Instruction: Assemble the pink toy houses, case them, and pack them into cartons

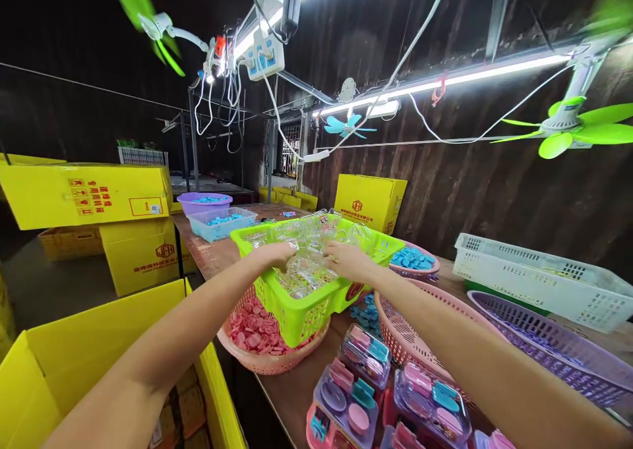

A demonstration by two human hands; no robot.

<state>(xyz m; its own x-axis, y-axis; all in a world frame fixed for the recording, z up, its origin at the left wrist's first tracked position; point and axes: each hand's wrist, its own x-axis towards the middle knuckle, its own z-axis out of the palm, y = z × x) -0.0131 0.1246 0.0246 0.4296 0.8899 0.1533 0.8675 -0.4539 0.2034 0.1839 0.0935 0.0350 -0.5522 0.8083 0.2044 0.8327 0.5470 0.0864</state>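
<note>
Both my arms reach forward into a lime green basket [297,317] that rests tilted on other baskets. It is full of clear plastic pieces [306,274]. My left hand [273,254] is curled into the pile on the left. My right hand [346,259] is curled into it on the right. Both hands grip clear plastic pieces. Under the green basket sits a pink basket [270,360] holding pink round parts [252,330].
Packed toy sets in clear trays [366,383] lie on the wooden table in front. An empty pink basket [410,330], a purple basket [544,350], a white crate [534,277] and blue parts [413,258] stand right. Yellow cartons [84,195] stand left, one open [74,350] below me. Green fans [573,129] hang overhead.
</note>
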